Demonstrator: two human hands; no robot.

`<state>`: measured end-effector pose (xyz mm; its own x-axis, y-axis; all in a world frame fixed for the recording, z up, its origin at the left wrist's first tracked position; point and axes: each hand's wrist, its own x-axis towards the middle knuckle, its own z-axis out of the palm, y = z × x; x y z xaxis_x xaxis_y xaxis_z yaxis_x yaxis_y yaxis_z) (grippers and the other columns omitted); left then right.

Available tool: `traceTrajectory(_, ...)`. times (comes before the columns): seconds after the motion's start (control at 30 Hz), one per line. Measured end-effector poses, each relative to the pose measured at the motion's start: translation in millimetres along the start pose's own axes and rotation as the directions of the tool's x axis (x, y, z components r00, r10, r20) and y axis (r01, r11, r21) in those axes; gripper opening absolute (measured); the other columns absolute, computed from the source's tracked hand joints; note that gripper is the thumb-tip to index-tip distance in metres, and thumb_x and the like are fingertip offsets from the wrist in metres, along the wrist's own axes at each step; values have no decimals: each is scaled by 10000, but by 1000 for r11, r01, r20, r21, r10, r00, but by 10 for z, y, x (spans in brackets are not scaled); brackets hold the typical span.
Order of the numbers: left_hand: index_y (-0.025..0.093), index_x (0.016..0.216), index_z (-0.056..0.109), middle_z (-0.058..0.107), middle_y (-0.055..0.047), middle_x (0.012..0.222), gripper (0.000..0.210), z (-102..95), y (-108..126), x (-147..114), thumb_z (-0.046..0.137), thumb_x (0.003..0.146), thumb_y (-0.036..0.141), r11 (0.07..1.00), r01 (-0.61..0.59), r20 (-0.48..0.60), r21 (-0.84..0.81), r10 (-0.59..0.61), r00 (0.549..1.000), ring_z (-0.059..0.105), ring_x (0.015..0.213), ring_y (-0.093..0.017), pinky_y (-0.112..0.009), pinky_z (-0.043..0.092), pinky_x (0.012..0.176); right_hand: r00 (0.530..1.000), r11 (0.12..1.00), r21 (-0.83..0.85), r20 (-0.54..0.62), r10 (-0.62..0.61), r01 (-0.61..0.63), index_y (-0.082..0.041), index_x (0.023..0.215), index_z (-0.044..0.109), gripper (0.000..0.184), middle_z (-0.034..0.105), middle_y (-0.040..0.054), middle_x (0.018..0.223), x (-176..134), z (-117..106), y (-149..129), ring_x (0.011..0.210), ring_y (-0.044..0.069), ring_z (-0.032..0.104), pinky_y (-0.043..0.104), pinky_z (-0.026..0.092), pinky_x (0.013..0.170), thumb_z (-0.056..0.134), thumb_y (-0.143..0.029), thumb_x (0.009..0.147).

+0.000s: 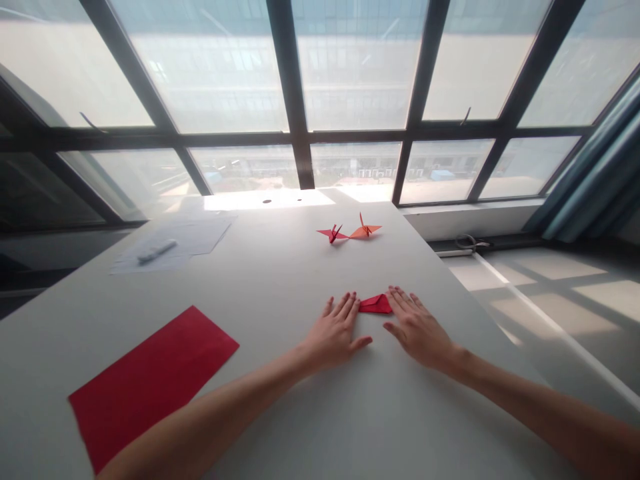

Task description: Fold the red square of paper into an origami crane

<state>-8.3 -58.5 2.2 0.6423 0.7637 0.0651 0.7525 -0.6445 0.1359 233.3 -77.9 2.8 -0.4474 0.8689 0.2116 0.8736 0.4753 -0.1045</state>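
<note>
Both flat, open hands, left hand (334, 333) and right hand (417, 327), press a small folded red paper piece (376, 305) between their fingertips. Creasing seems underway; the next fold likely needs a firm fingertip run along its edge.

Table (280, 280) bare around hands; cranes (350, 233) well beyond.

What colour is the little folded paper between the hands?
Red. The folded paper shows best in the head view.
</note>
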Motion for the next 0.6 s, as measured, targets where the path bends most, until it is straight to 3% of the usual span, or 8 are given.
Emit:
traceTrajectory(0.17, 167, 1545, 114, 122, -117, 1598, 804, 23, -6, -19, 200, 932, 680, 1000, -2, -33, 3, 2, 999, 79, 1488, -248, -482, 93, 1200, 978, 981, 96, 105, -178, 168, -126, 1538, 181, 707, 210, 119, 1584, 237, 67, -128, 1470, 229, 183, 455, 192, 1191, 223, -566, 987)
traceTrajectory(0.23, 156, 1544, 112, 131, -127, 1596, 822, 23, -9, -16, 215, 926, 688, 1000, -4, -28, 0, 4, 1000, 85, 1488, -254, -488, 92, 1199, 978, 984, 90, 127, -166, 155, -143, 1535, 203, 693, 230, 112, 1580, 265, 88, -6, 1467, 231, 198, 480, 169, 1191, 213, -569, 988)
traceTrajectory(0.33, 142, 1541, 125, 139, -140, 1593, 844, 7, -5, -6, 235, 916, 699, 1000, 0, -3, -21, 0, 1000, 84, 1487, -267, -500, 83, 1197, 993, 999, 47, 114, -31, 26, -127, 1510, 285, 684, 276, 138, 1562, 277, 88, 229, 1457, 263, 228, 528, 171, 1176, 210, -565, 990)
traceTrajectory(0.43, 131, 1541, 115, 125, -146, 1595, 842, -6, 8, -1, 249, 921, 686, 997, 17, 6, -69, -16, 1000, 73, 1487, -274, -509, 73, 1196, 998, 996, 75, 43, 48, -51, -103, 1493, 326, 638, 306, 157, 1548, 310, 72, 338, 1450, 263, 249, 512, 197, 1172, 233, -504, 1006)
traceTrajectory(0.6, 169, 1545, -25, 101, -126, 1605, 776, -3, -39, 35, 327, 968, 548, 976, 57, -109, -211, -81, 991, 112, 1485, -254, -495, 114, 1196, 999, 970, 240, -34, -21, 28, -176, 1439, 440, 512, 361, 137, 1530, 429, 108, 210, 1428, 265, 305, 482, 263, 1155, 403, -403, 982)
